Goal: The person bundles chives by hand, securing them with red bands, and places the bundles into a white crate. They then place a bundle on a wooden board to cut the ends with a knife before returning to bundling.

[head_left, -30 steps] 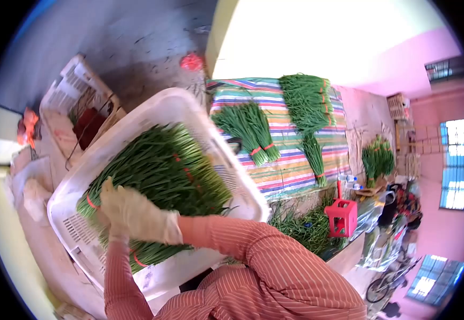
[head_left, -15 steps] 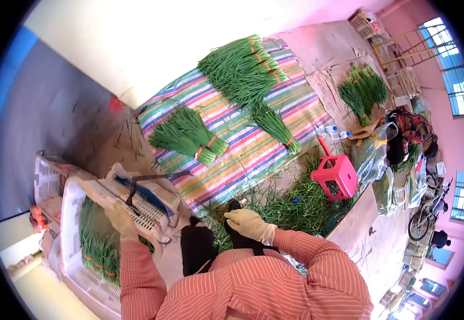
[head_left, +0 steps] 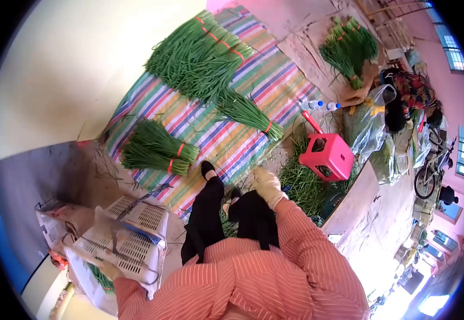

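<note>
Lying in the white crate [head_left: 94, 300]: greens [head_left: 100, 277], partly hidden. Left hand [head_left: 109, 270]: at the crate's rim, grip cannot be told. Right hand [head_left: 268, 188] (gloved, fingers loosely parted, apparently empty): now well clear of the crate, suggesting two-handed handling there has paused. Beyond the crate: striped sheet [head_left: 281, 80], banded bundles [head_left: 154, 146].

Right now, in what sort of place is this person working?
Probably an indoor vegetable-packing room: banded green bundles lie on a striped sheet, and a white crate holds leafy greens.
</note>
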Demonstrator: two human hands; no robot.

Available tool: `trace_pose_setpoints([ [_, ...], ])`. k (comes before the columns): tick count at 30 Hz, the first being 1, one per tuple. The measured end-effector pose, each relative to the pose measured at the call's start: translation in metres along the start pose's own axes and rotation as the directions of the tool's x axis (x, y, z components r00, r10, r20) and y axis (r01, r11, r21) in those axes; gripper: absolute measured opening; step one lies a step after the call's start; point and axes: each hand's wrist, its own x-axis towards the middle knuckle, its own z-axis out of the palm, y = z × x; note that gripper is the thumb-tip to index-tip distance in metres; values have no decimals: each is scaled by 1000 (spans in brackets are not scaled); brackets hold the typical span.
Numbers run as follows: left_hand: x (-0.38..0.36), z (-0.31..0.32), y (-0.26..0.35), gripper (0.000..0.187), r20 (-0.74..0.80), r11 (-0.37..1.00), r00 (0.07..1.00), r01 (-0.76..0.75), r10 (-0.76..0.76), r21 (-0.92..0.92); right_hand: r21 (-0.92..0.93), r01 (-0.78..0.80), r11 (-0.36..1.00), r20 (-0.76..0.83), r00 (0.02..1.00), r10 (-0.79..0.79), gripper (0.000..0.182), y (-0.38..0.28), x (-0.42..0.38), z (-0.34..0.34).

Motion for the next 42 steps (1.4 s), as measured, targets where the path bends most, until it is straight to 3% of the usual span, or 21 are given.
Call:
trace_pose_setpoints([
  [2,-30,11,46,68,-149,905,988,96,-36,414,-25,-150,988,-9,989,149,45,52,45,-2],
  [4,-116,16,153,73,-391,570,921,327,-12,754,-77,-247,966,-87,967,241,43,105,97,15],
  [5,-102,32,131,85,-439,667,897,296,51,684,-99,-319,942,-108,945,309,42,124,124,21],
  [7,24,73,-21,86,-66,598,722,-514,689,616,-136,-338,931,-158,935,316,54,165,192,44],
  [10,-140,161,147,79,394,295,596,-743,700,601,-340,-230,912,-142,971,191,97,211,281,75],
  [11,-150,201,132,70,341,664,692,-717,637,214,-407,-223,886,-114,975,193,109,223,308,86],
  [13,-195,254,150,69,430,852,766,-524,479,-15,-577,-187,795,-58,980,189,126,231,348,98],
  [15,-208,284,151,71,460,780,745,-604,482,162,-520,-114,846,-106,992,69,123,250,369,112],
  [17,-220,297,155,71,534,907,816,-373,222,193,-362,51,931,-172,978,-121,116,276,380,125],
  [19,-239,314,183,69,500,897,853,-330,149,296,-215,-259,941,210,929,304,110,250,380,91],
  [21,-235,323,184,63,545,981,816,-155,192,-114,-88,-240,967,243,936,254,104,232,353,73],
  [23,-261,328,234,61,642,986,753,-55,142,-155,363,-320,875,507,856,103,79,208,319,38],
  [25,-294,326,299,62,816,995,572,-6,85,-99,574,-674,465,771,636,-29,53,168,272,11],
  [26,-314,330,319,64,880,987,471,95,70,-129,502,-647,574,803,595,-32,44,178,252,16],
  [27,-328,334,336,59,961,960,271,279,-56,-23,495,-815,303,866,492,-90,42,120,219,-32],
  [29,-353,360,335,70,973,878,-180,477,142,-39,532,-839,116,836,498,-230,44,91,166,-43],
  [31,-381,361,358,77,869,759,-436,641,233,118,496,-867,-40,787,469,-400,47,62,122,-53],
  [33,-408,322,399,87,757,558,-166,775,631,-296,488,-872,-30,795,459,-397,49,3,89,-89],
  [36,-387,266,427,89,762,371,101,828,640,-421,442,-897,-2,771,381,-511,54,-77,74,-138],
  [37,-381,251,438,89,745,343,128,827,654,-444,369,-929,-12,730,298,-616,57,-95,81,-144],
  [42,-346,196,462,88,608,18,252,916,753,-402,723,-550,417,660,371,-653,77,-141,102,-184],
])
